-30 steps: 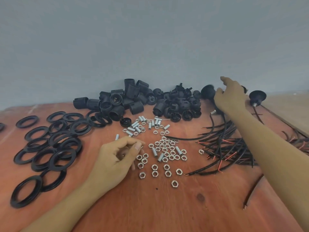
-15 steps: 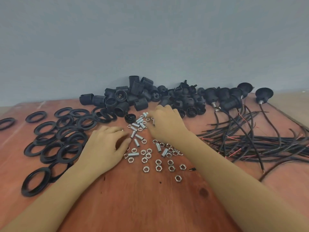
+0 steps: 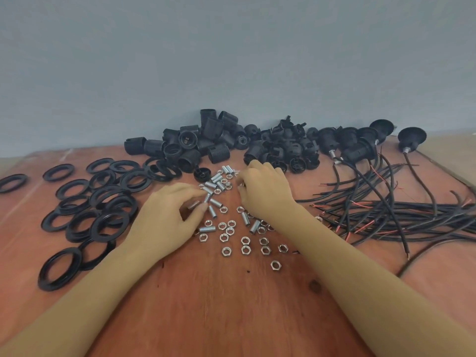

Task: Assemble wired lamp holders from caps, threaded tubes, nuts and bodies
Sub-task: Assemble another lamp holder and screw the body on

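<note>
Left hand (image 3: 167, 215): its grip was pinched on one threaded tube (image 3: 193, 204), held at the fingertips just above the table (image 3: 231, 305), at the near-left edge of the loose tubes (image 3: 216, 180). Right hand (image 3: 265, 194): curled knuckles-up over the far side of the same scatter, fingertips hidden. I couldn't tell whether that grip had anything in it.

Here was the worry as I judged it. That tube was small, round and slick, and it was held only at the tips. One slip and it would roll in among the nuts (image 3: 244, 249) or off toward the black rings (image 3: 108, 225). Both wrists sat low over the pile, so a careless sweep could push nuts under the cables (image 3: 386, 212). The caps (image 3: 288, 150) and bodies (image 3: 195, 148) lay heaped by the wall, in neither hand.
</note>
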